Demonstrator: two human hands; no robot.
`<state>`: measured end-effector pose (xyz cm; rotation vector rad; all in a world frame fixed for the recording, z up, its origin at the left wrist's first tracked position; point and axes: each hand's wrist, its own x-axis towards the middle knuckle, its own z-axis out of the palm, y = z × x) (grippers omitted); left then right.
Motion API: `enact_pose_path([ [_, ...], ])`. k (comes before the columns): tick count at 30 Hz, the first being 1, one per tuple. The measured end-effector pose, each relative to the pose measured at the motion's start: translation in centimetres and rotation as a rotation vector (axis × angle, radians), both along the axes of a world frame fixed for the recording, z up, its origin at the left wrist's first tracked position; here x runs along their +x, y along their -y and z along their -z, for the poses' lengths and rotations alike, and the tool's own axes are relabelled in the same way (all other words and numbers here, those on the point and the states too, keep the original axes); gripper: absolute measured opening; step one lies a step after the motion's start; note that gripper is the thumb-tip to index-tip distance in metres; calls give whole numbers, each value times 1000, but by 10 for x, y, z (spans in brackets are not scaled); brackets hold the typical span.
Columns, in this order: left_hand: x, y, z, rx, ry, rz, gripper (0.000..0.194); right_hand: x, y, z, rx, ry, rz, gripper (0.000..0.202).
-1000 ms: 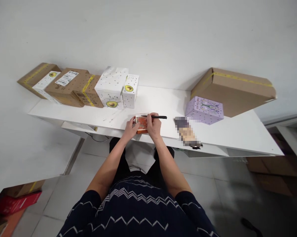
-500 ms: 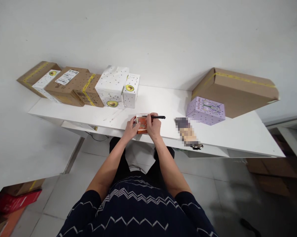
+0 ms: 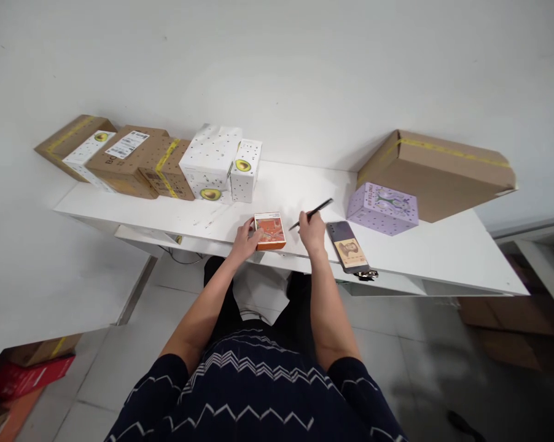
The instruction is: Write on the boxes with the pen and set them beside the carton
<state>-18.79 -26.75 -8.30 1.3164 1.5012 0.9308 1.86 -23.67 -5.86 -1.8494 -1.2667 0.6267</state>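
Note:
A small orange-and-white box (image 3: pixel 271 229) lies near the front edge of the white shelf top (image 3: pixel 300 181). My left hand (image 3: pixel 247 239) grips its left side, thumb over the top edge and fingers along the side. To the right of the box, my right hand (image 3: pixel 312 234) is closed around a black pen (image 3: pixel 320 209). The pen slants, with its lower tip pointing left toward the box but apart from it. Just right of that hand lies a dark phone (image 3: pixel 344 231) with a picture on its back.
Brown cartons (image 3: pixel 126 161) and white avocado-print boxes (image 3: pixel 211 161) line the back left against the wall. At right, a purple box (image 3: pixel 382 207) stands before a large taped carton (image 3: pixel 443 178). A shiny metal item (image 3: pixel 366 275) sits by the phone at the front edge.
My right hand has moved right, off the small box, taking the pen with it. My left hand stays on the box, whose top is now more exposed.

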Motion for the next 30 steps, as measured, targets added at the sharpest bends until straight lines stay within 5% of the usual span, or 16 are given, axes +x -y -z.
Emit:
enact_pose_path([
  [3, 1, 0, 1, 8, 8, -11, 61, 11, -6, 0, -289, 287, -179, 13],
  [7, 0, 1, 2, 12, 9, -8, 61, 6, -1, 3, -390, 374, -176, 25],
  [11, 0, 0, 3, 7, -16, 0, 61, 20, 19, 6, -327, 360, -108, 35],
  [16, 1, -1, 1, 10, -31, -4, 61, 77, 53, 11, -268, 570, 229, 64],
  [20, 1, -1, 0, 8, -53, -5, 60, 108, 71, 21, -421, 556, 142, 81],
  [25, 2, -1, 0, 17, -97, 7, 59, 107, 72, 32, -307, 586, 138, 67],
  [30, 2, -1, 0, 16, -101, -10, 58, 98, 74, 30, -196, 432, 193, 73],
])
